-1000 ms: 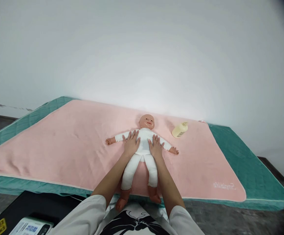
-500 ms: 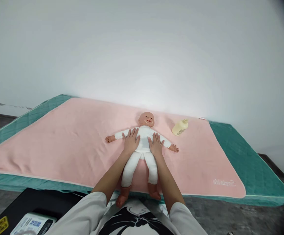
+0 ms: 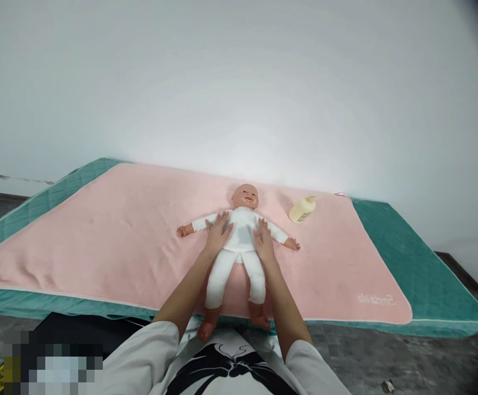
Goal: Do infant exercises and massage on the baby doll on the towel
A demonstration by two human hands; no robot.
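A baby doll [image 3: 242, 230] in a white top and trousers lies on its back on a pink mat [image 3: 140, 236], head toward the wall, arms spread and feet near my body. My left hand [image 3: 218, 233] rests at the side of the doll's chest by its shoulder, fingers extended. On the opposite side of the chest lies my right hand [image 3: 265, 238], its fingers also stretched out. Neither hand grips anything. To the right of the doll's head, a pale yellow pump bottle [image 3: 302, 209] lies tilted on the mat.
Under the pink mat is a green quilted pad [image 3: 423, 274] along a white wall [image 3: 239, 99]. A black surface [image 3: 82, 332] is at the lower left, partly pixelated. A small object [image 3: 387, 386] sits on the grey floor [image 3: 346, 356].
My hands have shifted slightly outward toward the sides of the doll's chest, with the fingers closer to its flanks. The view has tipped a little, and the doll and bottle sit slightly higher.
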